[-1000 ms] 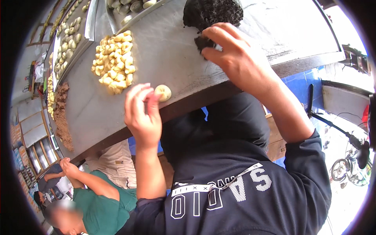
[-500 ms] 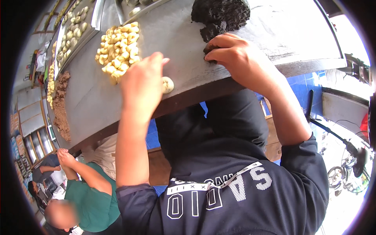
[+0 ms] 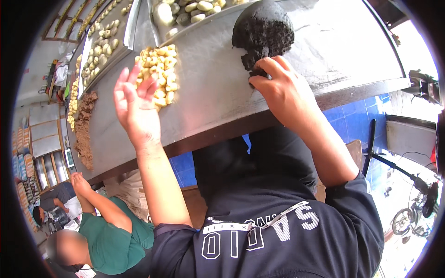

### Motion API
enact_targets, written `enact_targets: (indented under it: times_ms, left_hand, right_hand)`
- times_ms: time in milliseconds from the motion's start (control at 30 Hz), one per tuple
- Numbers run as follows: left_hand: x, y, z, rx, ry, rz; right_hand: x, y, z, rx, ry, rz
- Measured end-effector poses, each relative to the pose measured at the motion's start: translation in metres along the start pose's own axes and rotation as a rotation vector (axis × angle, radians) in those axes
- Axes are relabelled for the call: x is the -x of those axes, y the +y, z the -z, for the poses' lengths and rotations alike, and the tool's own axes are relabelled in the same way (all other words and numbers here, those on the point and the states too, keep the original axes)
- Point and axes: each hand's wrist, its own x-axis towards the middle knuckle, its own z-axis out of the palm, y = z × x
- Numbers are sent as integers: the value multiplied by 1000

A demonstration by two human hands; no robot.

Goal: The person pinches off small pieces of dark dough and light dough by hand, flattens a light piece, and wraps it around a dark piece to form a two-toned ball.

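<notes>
My left hand [image 3: 139, 109] is held palm up beside a pile of small pale-yellow dough pieces [image 3: 162, 65], fingers apart and slightly curled. I cannot make out anything in its palm. My right hand [image 3: 285, 85] is at the near edge of a big black lump of crumbly paste [image 3: 264, 30]. Its thumb and fingers close on some of that paste, mostly hidden under the hand. Both hands are over a grey metal-topped table [image 3: 211, 88].
Trays hold rounded pale dough balls at the back [image 3: 199, 9] and left [image 3: 99, 53]. Brown crumbly paste [image 3: 84, 132] lies along the table's left end. A person in a green shirt [image 3: 113, 236] works there, hands together. A black stand [image 3: 394, 162] stands at right.
My left hand has turned palm up and moved left. The round dough piece beside it no longer shows on the table. My right hand stays at the black paste, fingers closed. The view has shifted slightly.
</notes>
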Motion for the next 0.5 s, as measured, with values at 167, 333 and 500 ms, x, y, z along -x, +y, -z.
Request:
enact_targets:
  times_ms: [167,333,500]
  left_hand:
    - [5,-13,32,-1663,-416,-601]
    - [19,-34,73,-1033,-98,-365]
    - [40,-59,52,-458,-111,159]
  right_hand:
    - [22,11,1,-143,163,-101]
    - [-2,11,4,-28,107,106]
    - [-9,5,-4,147,39,54]
